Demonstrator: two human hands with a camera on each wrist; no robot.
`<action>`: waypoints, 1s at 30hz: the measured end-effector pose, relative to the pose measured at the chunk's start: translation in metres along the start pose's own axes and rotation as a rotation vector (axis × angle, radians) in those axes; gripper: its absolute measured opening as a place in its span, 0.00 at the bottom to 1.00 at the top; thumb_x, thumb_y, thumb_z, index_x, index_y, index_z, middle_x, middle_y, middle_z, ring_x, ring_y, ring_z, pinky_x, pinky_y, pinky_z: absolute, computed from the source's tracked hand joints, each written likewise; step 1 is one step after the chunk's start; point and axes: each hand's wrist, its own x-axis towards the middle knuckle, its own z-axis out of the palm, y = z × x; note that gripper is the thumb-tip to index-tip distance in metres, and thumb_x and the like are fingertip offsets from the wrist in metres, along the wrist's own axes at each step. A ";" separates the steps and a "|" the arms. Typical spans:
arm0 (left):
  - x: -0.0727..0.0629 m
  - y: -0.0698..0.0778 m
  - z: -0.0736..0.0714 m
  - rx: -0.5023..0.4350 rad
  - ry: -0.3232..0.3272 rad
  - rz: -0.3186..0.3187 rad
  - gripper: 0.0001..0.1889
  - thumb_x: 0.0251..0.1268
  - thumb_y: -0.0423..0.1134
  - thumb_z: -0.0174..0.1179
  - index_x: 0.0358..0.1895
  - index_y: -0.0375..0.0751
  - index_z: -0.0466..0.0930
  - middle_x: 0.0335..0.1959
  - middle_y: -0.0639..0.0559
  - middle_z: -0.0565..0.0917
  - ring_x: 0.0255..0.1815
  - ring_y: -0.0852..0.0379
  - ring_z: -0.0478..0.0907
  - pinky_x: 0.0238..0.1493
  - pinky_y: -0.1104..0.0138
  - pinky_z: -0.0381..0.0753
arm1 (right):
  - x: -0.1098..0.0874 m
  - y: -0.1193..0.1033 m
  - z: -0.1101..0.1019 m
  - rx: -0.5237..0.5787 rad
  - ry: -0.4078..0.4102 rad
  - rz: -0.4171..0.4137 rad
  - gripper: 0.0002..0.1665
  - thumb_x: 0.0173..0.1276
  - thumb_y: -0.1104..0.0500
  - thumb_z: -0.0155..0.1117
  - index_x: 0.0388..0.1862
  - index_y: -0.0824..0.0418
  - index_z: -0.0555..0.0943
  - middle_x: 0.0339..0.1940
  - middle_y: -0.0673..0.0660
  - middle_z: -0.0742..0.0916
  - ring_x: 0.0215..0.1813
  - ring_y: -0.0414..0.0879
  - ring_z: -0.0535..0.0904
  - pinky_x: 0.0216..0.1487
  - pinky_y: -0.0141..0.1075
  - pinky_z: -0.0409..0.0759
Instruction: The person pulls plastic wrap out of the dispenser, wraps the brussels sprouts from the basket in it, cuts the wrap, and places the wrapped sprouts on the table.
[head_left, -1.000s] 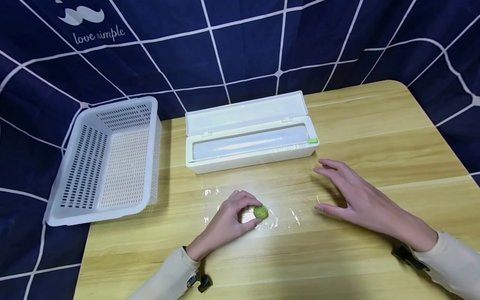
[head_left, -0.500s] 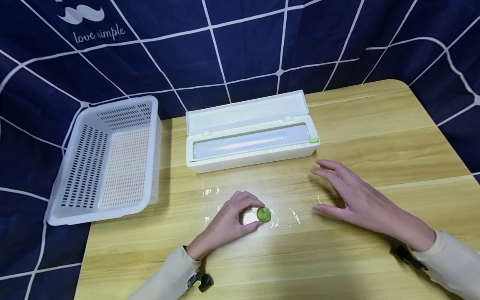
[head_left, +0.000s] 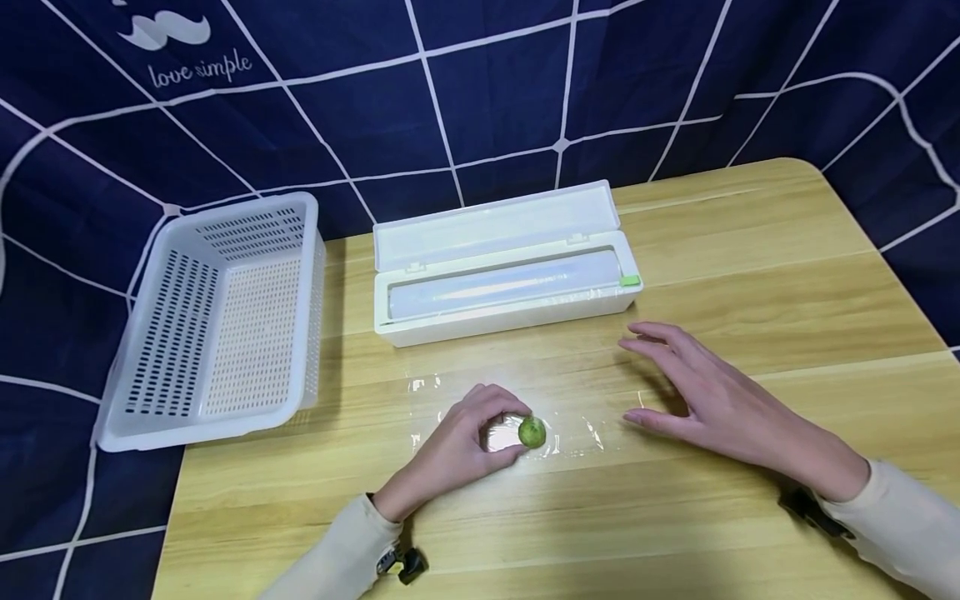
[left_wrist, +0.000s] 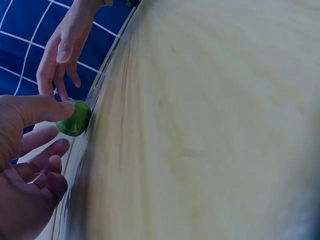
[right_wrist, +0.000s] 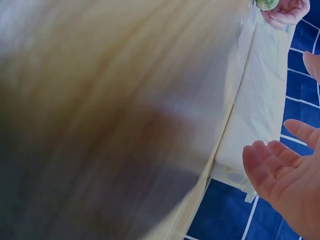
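Observation:
My left hand (head_left: pixel 472 429) pinches a small round green fruit or vegetable (head_left: pixel 532 432) between thumb and fingertips; its exact kind is unclear. In the left wrist view, one fingertip overlaps the green ball (left_wrist: pixel 74 119). Beneath it on the table, clear plastic film (head_left: pixel 588 429) lies spread, showing only as glints and faint edges. To the right, my right hand (head_left: pixel 708 400) hovers by the film's right end, fingers spread and relaxed, with nothing in it. The right wrist view shows that palm (right_wrist: pixel 290 175) bare.
Behind the film stands a long white wrap dispenser (head_left: pixel 510 321), lid raised, a film roll (head_left: pixel 502 285) inside and a green slider (head_left: pixel 629 281) at its right end. A white slotted basket (head_left: pixel 296 350) sits at the left table edge. A dark blue gridded curtain (head_left: pixel 495 100) hangs behind.
The green ball has shifted slightly right and toward me, turning at the left fingertips. The left hand has barely moved; the right hand has drifted slightly left.

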 end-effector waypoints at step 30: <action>-0.032 -0.006 -0.037 0.013 0.062 -0.015 0.20 0.59 0.33 0.82 0.54 0.45 0.89 0.52 0.59 0.87 0.54 0.56 0.79 0.58 0.61 0.79 | -0.010 -0.002 0.003 0.094 -0.079 -0.063 0.28 0.67 0.48 0.84 0.63 0.46 0.83 0.56 0.38 0.83 0.52 0.35 0.77 0.55 0.23 0.71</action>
